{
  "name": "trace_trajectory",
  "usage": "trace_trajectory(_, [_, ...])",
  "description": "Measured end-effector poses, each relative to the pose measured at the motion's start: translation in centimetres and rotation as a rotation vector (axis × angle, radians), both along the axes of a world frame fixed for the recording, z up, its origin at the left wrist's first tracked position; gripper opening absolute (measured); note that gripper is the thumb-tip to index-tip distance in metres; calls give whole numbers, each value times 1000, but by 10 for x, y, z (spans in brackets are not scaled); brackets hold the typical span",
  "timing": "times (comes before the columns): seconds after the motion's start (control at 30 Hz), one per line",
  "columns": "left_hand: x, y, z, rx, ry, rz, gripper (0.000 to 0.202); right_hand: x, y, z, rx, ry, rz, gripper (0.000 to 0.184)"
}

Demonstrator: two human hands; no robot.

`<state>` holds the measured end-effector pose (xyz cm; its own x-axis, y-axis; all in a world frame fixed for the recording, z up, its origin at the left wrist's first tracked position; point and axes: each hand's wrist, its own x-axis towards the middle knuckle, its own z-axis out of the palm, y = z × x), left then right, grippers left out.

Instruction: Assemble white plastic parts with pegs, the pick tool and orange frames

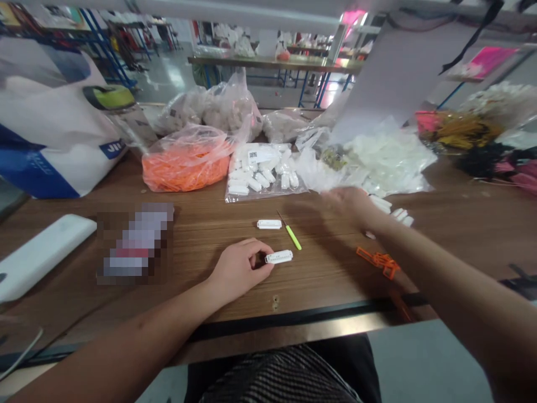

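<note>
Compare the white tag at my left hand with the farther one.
The near tag touches the left hand; the far tag lies untouched. The near tag sits angled, the far one nearly level. The near tag shows dark print, the far one looks plainer. Both are white, oblong.

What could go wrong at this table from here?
Two risks, perhaps. The green-handled pick lies bare on the wooden table between the left hand and right hand, so a reaching hand might catch its thin tip. The loose white plastic pieces beside the right hand could get knocked about and mixed with the orange plastic piece lying nearby.
</note>
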<state>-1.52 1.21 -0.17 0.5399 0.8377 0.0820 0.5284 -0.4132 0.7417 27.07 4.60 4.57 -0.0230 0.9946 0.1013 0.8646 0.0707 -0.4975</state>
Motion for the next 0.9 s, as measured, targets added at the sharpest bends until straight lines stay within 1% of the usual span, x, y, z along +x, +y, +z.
trace_trajectory(0.07, [1, 0, 1, 12, 6, -5, 12, -16, -34, -15, -71, -91, 40, 32])
trace_trajectory(0.13, [1, 1, 2, 27, 15, -11, 11, -30, -59, -30, -114, -290, 59, 36])
trace_trajectory(0.17, [1, 1, 2, 33, 22, -12, 11, -35, -69, -36, -119, -428, 57, 34])
trace_trajectory(0.23, [1, 1, 4, 40, 34, -15, 10, -43, -80, -45, -92, -603, 61, 36])
trace_trajectory(0.33, [1, 1, 5, 41, 33, -22, 11, -48, -87, -51, -42, -696, 69, 38])
trace_trajectory(0.47, [0, 1, 4, 44, 20, -28, 11, -52, -91, -47, 22, -715, 47, 33])
trace_trajectory(0.67, [0, 2, 4, 44, 16, -39, 12, -55, -99, -39, 54, -647, 27, 31])
trace_trajectory(0.77, [-1, 1, 4, 34, 17, -37, 13, -51, -103, -39, 76, -545, 12, 26])
trace_trajectory(0.9, [-2, 1, 3, 23, 25, -31, 14, -38, -107, -34, 92, -345, 20, 34])
